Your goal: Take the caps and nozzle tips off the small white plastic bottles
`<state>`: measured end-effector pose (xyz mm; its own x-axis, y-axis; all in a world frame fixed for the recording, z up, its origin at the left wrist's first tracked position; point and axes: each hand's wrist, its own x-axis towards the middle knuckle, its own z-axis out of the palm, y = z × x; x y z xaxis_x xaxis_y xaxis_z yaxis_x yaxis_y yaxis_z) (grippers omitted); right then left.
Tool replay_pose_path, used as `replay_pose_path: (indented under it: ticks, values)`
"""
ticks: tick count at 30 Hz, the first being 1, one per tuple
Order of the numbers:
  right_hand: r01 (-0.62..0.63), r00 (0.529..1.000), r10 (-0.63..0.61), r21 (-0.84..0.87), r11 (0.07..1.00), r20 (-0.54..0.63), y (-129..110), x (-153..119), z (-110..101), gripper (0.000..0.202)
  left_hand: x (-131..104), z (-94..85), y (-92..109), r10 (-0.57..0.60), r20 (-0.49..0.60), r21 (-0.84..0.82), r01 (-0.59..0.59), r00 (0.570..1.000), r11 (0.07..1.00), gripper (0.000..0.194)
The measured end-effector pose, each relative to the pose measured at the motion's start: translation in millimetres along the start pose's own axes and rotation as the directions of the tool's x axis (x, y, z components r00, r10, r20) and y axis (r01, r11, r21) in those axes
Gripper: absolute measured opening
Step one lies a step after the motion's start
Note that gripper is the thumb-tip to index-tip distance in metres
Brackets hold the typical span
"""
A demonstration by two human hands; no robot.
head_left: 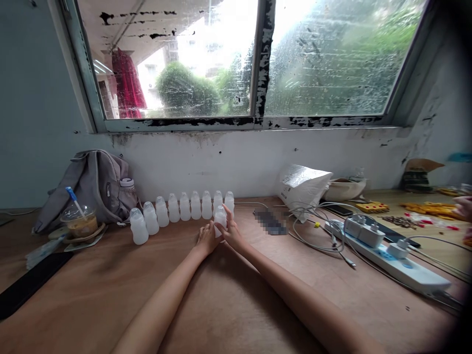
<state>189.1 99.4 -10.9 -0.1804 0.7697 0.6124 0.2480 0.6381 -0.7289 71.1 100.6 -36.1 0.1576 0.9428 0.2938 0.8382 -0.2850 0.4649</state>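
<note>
Both my hands are together at the middle of the table around one frosted white baby bottle [220, 215], which stands upright under a clear dome cap. My right hand [232, 232] grips its right side, fingers reaching up along the cap and thumb across the front. Curled low at the left side of the bottle is my left hand [208, 237], its fingers closed against the base and partly hidden. Just behind, several matching baby bottles [185, 206] stand upright in a row that curves toward the left, ending with the nearest bottle [138, 227].
At left are a grey backpack [99, 182], an iced drink cup [79, 223] and a black flat object [33, 280]. To the right lie a silver-white bag [304, 187], tangled cables [313, 241] and a power strip [416, 270]. Another person's hand [465, 206] shows at far right.
</note>
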Motion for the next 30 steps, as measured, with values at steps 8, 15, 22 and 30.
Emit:
replay_pose_path:
  ticks: [8, 15, 22, 30]
  values:
    - [-0.215, 0.975, 0.203, -0.183, 0.959, -0.086, 48, 3, -17, 0.041, 27, 16.9, 25, -0.047, 0.030, 0.109, 0.044, 0.998, 0.993, 0.043]
    - [-0.390, 0.918, 0.312, -0.431, 0.814, -0.244, 68, 10, -51, 0.045, 27, 23.9, 25, -0.111, 0.036, 0.174, 0.103, 0.993, 0.979, 0.069]
    - [-0.531, 0.844, 0.402, -0.449, 0.718, -0.355, 84, 19, -50, 0.047, 31, 29.7, 24, -0.273, 0.030, 0.239, 0.258, 0.962, 0.936, 0.081]
    - [-0.557, 0.830, 0.440, -0.444, 0.702, -0.344, 91, 30, -50, 0.048, 32, 29.4, 23, -0.317, 0.092, 0.279, 0.281, 0.944, 0.918, 0.083]
